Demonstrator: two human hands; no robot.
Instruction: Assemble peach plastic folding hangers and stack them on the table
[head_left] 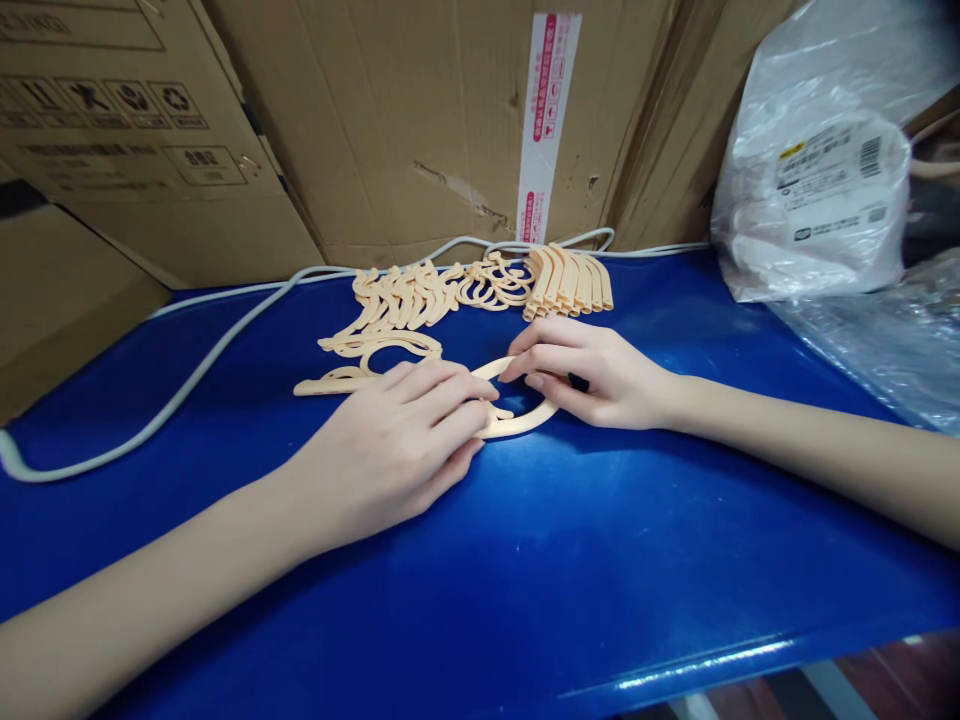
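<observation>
Slippage is the risk I'd weigh first: one cream ring (517, 428) sits between my hands over the blue table (600, 560). My left hand (416, 430) grips its left side; my right hand (600, 375) pinches the right side between thumb and fingers. Whether the ring rests on the surface I can't tell. My left fingers hide the root of the small prong (501, 411) inside it, so a crooked push could bend or snap that. Uneven pressure might twist the ring free. The flat pieces (330, 384) lie just beyond my left hand; a forward jerk could shove them into the hook pieces (405, 297).
</observation>
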